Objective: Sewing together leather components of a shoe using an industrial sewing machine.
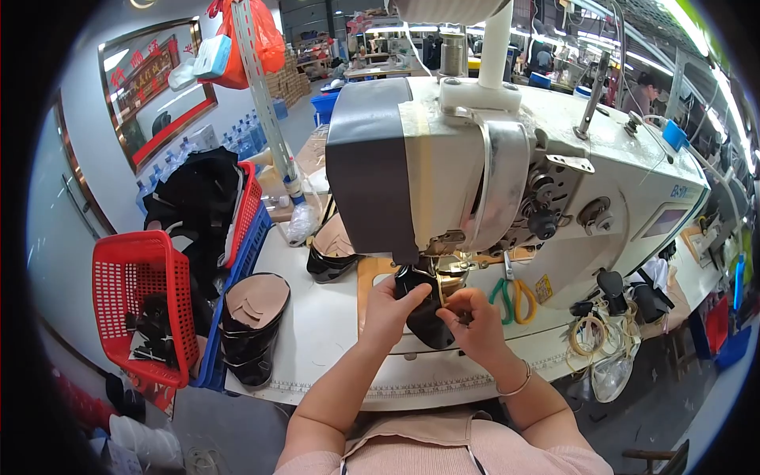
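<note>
A glossy black shoe upper piece lies under the needle area of a large white and grey sewing machine. My left hand grips its left side, thumb on top and pointing at the needle. At its right edge, my right hand is closed in a pinch, thumb against fingers. The upper's far end is hidden beneath the machine head. Right of my right hand lie thread snips with green and orange handles.
Stacked black and beige shoe pieces stand left, with another stack behind them. Beyond are a red basket and a blue crate beside black material. Tape rolls and cords hang at the table's right edge.
</note>
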Motion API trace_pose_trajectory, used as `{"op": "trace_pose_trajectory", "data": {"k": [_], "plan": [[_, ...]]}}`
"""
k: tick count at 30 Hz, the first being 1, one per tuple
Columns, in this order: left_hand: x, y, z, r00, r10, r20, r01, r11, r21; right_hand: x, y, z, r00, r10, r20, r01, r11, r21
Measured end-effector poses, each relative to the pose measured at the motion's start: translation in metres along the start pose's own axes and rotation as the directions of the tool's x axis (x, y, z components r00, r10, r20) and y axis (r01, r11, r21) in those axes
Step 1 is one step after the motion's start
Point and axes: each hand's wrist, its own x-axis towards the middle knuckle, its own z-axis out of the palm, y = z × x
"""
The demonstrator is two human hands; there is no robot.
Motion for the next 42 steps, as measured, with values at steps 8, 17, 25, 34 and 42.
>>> {"op": "trace_pose_trajectory", "data": {"k": [8,17,25,34,42], "plan": [[0.015,0.000,-0.005,0.993,-0.104,0.050,0.110,0.982,-0.155,0.016,0.034,-0.004,0.975,0.023,-0.220,0.020,0.981,0.194],[0.015,0.001,-0.005,0.996,-0.074,0.049,0.081,0.982,-0.168,0.030,0.028,-0.024,0.963,0.197,-0.183,-0.106,0.903,0.416],[0.018,-0.001,-0.005,0.997,-0.060,0.043,0.067,0.980,-0.187,0.029,0.018,-0.035,0.986,0.111,-0.126,-0.016,0.808,0.589],[0.033,-0.014,-0.029,1.000,-0.015,0.016,0.019,0.938,-0.346,-0.021,0.067,-0.011,0.834,0.534,-0.139,-0.429,0.786,0.444],[0.071,-0.032,-0.042,0.706,0.532,0.467,-0.698,0.408,0.589,-0.042,0.055,-0.024,0.657,0.587,0.473,-0.534,-0.081,0.842]]}}
